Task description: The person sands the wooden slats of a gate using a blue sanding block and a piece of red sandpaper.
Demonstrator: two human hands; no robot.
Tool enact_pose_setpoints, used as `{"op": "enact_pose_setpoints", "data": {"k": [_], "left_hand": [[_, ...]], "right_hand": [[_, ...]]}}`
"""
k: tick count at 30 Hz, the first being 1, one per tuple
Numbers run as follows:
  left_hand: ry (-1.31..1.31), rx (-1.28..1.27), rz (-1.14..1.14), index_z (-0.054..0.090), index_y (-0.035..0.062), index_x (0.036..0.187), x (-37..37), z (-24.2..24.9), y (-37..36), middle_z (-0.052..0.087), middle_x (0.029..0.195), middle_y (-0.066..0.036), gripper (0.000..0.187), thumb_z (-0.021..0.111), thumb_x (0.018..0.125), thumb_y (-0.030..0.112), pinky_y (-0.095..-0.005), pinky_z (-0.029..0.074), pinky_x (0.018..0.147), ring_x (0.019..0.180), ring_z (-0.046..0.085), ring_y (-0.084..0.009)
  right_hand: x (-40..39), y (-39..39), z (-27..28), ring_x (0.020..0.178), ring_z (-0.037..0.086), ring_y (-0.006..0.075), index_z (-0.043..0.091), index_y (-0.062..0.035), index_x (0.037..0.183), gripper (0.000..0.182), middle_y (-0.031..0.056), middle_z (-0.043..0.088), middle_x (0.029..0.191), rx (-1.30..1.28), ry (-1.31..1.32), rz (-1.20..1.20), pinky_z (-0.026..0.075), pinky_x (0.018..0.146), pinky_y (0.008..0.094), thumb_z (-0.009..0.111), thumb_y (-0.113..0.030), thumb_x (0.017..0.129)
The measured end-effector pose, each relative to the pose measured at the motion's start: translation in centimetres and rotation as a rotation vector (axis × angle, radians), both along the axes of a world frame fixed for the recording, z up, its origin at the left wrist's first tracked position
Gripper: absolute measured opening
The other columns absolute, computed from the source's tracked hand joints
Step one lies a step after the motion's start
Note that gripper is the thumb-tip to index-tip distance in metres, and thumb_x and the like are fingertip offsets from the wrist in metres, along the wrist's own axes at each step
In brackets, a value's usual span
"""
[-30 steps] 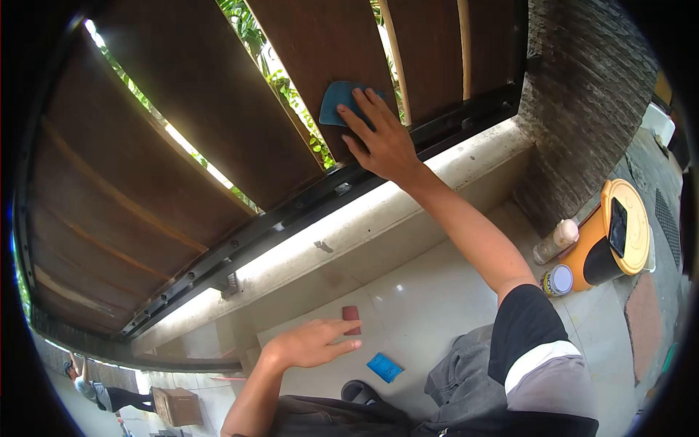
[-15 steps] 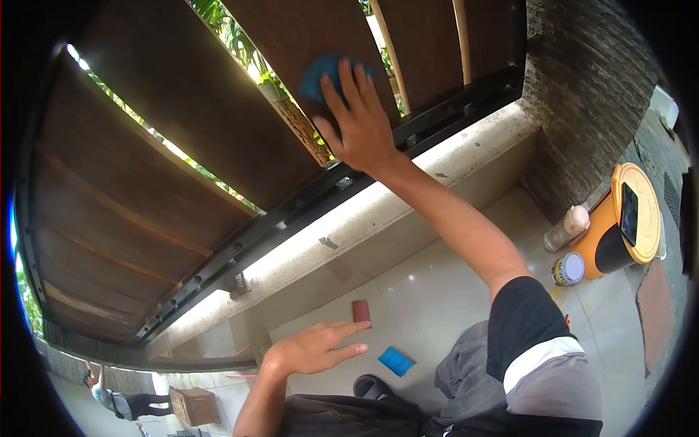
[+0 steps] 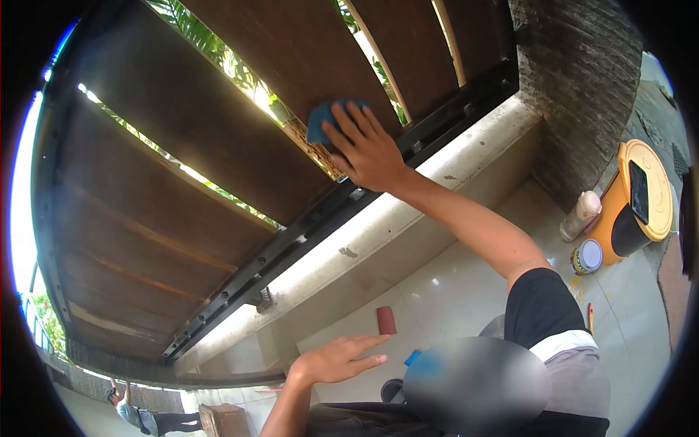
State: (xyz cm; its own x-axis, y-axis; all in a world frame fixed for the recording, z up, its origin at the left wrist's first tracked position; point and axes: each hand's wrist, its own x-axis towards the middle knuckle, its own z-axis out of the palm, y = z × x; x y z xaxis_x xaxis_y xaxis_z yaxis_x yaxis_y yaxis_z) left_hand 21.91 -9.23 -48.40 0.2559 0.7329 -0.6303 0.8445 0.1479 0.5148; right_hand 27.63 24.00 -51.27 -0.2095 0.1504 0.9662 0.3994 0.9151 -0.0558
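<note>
My right hand (image 3: 368,149) presses a blue pad (image 3: 328,120) flat against a dark brown wooden slat (image 3: 291,51), near the slat's lower end. Its fingers lie over the pad, which sticks out past the fingertips. My left hand (image 3: 338,359) hangs lower in the view with its fingers apart and nothing in it. Beyond its fingertips a dark red roll (image 3: 386,320) lies on the tiled floor. A small blue packet (image 3: 413,357) is partly hidden behind a blurred round patch.
A black metal frame rail (image 3: 306,231) runs along a concrete ledge (image 3: 364,244). At right stand an orange bin (image 3: 619,226) with a phone (image 3: 638,191) on its lid, a bottle (image 3: 580,217) and a can (image 3: 587,256). Another person (image 3: 138,415) stands by a cardboard box (image 3: 223,420).
My right hand and the blue pad have moved down along the slat, towards the rail. The view has shifted, and a blurred round patch now covers part of my lap.
</note>
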Motion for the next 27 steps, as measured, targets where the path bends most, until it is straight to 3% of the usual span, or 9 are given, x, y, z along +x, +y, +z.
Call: {"op": "enact_pose_setpoints", "data": {"k": [3, 6, 9, 11, 14, 17, 20, 24, 27], "left_hand": [[-0.003, 0.004, -0.02, 0.043, 0.0058, 0.146, 0.5, -0.1, 0.2, 0.052, 0.139, -0.024, 0.067, 0.042, 0.101, 0.055, -0.0409, 0.038, 0.11, 0.129, 0.049, -0.0401], [-0.043, 0.017, -0.063, 0.043, 0.0036, 0.145, 2.0, -1.1, 0.7, 0.05, 0.141, -0.024, 0.068, 0.04, 0.101, 0.055, -0.0415, 0.037, 0.111, 0.13, 0.048, -0.0398], [-0.066, 0.0, -0.13, 0.043, 0.0015, 0.144, 3.1, -1.7, 0.9, 0.049, 0.143, -0.024, 0.069, 0.039, 0.101, 0.055, -0.042, 0.036, 0.112, 0.132, 0.046, -0.039], [-0.054, -0.026, -0.167, 0.043, 0.0006, 0.144, 3.1, -1.4, 0.7, 0.048, 0.143, -0.023, 0.069, 0.039, 0.102, 0.055, -0.0423, 0.035, 0.113, 0.133, 0.045, -0.0387], [-0.041, -0.031, -0.147, 0.043, 0.0009, 0.144, 2.8, -1.0, 0.4, 0.048, 0.144, -0.024, 0.069, 0.039, 0.101, 0.055, -0.0424, 0.035, 0.113, 0.134, 0.044, -0.0384], [-0.055, 0.029, -0.127, 0.043, 0.0008, 0.144, 2.7, -0.6, 0.4, 0.048, 0.143, -0.024, 0.069, 0.04, 0.101, 0.055, -0.0425, 0.035, 0.113, 0.133, 0.045, -0.0386], [-0.073, 0.011, -0.129, 0.043, 0.0012, 0.145, 3.0, -0.8, 0.5, 0.048, 0.144, -0.024, 0.07, 0.04, 0.101, 0.056, -0.0424, 0.034, 0.113, 0.134, 0.044, -0.0385], [-0.044, -0.035, -0.152, 0.042, 0.0013, 0.145, 2.8, -1.4, 0.5, 0.048, 0.144, -0.024, 0.07, 0.04, 0.101, 0.055, -0.0423, 0.034, 0.113, 0.134, 0.044, -0.0388], [-0.042, -0.038, -0.163, 0.042, 0.0012, 0.145, 2.5, -1.5, 0.4, 0.048, 0.144, -0.024, 0.069, 0.04, 0.101, 0.055, -0.0422, 0.035, 0.113, 0.134, 0.044, -0.039]], "right_hand": [[1.2, 1.0, 1.4, 0.138, 0.036, 0.0433, 0.047, -0.0124, 0.145, 0.057, 0.0216, 0.035, 0.153, 0.093, -0.153, -0.028, 0.029, 0.114, 0.0541, 0.053, -0.04, 0.096], [1.7, 1.2, 5.8, 0.134, 0.041, 0.042, 0.049, -0.0107, 0.142, 0.057, 0.0203, 0.04, 0.149, -0.011, 0.073, -0.162, 0.029, 0.114, 0.0529, 0.058, -0.038, 0.093], [0.6, 0.3, 4.3, 0.134, 0.04, 0.0431, 0.048, -0.0103, 0.142, 0.059, 0.0209, 0.039, 0.15, -0.038, 0.127, -0.134, 0.029, 0.113, 0.0531, 0.059, -0.039, 0.092], [0.9, -0.7, 1.3, 0.135, 0.039, 0.0434, 0.047, -0.0107, 0.143, 0.06, 0.0212, 0.038, 0.151, -0.054, 0.087, -0.081, 0.026, 0.113, 0.0584, 0.06, -0.04, 0.092], [1.2, -0.1, -0.9, 0.138, 0.036, 0.0421, 0.041, -0.0127, 0.149, 0.059, 0.0193, 0.035, 0.154, 0.014, -0.118, -0.077, 0.018, 0.111, 0.069, 0.049, -0.042, 0.098], [1.9, 0.5, 5.3, 0.139, 0.035, 0.0406, 0.04, -0.0134, 0.15, 0.058, 0.0186, 0.033, 0.155, -0.06, -0.025, -0.218, 0.019, 0.111, 0.0686, 0.047, -0.04, 0.099], [1.4, 1.8, 7.9, 0.14, 0.034, 0.0395, 0.041, -0.0132, 0.149, 0.058, 0.0188, 0.031, 0.156, -0.122, 0.115, -0.247, 0.018, 0.111, 0.0686, 0.048, -0.04, 0.098], [1.5, 0.8, 0.7, 0.14, 0.035, 0.0388, 0.042, -0.0125, 0.148, 0.059, 0.0185, 0.032, 0.155, -0.089, 0.063, -0.164, 0.019, 0.111, 0.0686, 0.049, -0.04, 0.097], [2.3, 0.8, -0.4, 0.138, 0.037, 0.0366, 0.045, -0.0115, 0.145, 0.061, 0.0176, 0.034, 0.154, -0.014, -0.11, -0.186, 0.022, 0.11, 0.068, 0.055, -0.042, 0.094]]}}
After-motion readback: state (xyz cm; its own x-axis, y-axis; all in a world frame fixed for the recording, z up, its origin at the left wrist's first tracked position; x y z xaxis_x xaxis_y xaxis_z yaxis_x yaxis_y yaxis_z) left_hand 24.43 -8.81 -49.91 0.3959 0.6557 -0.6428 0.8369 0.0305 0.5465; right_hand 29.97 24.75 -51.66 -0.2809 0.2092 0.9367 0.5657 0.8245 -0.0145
